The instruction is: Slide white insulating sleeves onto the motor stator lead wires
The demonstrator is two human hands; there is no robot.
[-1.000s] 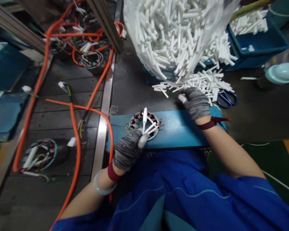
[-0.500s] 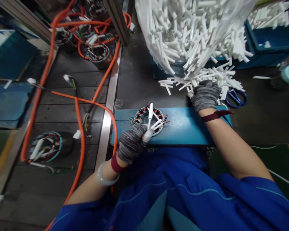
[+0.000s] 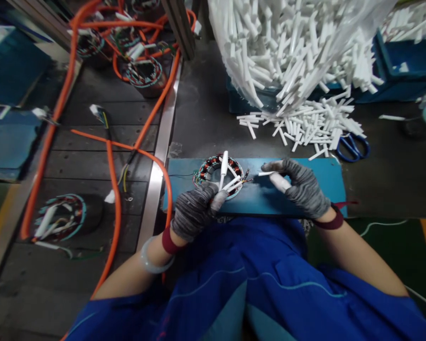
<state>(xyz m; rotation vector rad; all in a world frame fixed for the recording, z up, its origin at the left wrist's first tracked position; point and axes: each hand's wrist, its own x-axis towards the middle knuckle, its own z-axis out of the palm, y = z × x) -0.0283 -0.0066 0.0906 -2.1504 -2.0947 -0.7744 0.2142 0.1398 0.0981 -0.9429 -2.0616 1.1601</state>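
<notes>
A round motor stator [image 3: 213, 170] with copper windings lies on a blue board [image 3: 319, 173] in front of me. Several white sleeved leads [image 3: 224, 166] stick up from it. My left hand [image 3: 193, 210], in a grey glove, grips the bundle of those leads at the stator's near edge. My right hand [image 3: 300, 187], also gloved, hovers over the board to the right of the stator and pinches a short white sleeve tube [image 3: 264, 174] that points toward the bare wire ends [image 3: 246, 177].
A clear bag full of white tubes [image 3: 287, 47] hangs over a loose pile of tubes [image 3: 305, 125] behind the board. Blue-handled scissors [image 3: 353, 148] lie right of the pile. Orange cables [image 3: 110, 156] and other stators [image 3: 58, 222] lie on the dark conveyor to the left.
My right hand left the tube pile and came back toward me with one white tube, stopping beside the stator's wire ends. My left hand kept its grip on the leads.
</notes>
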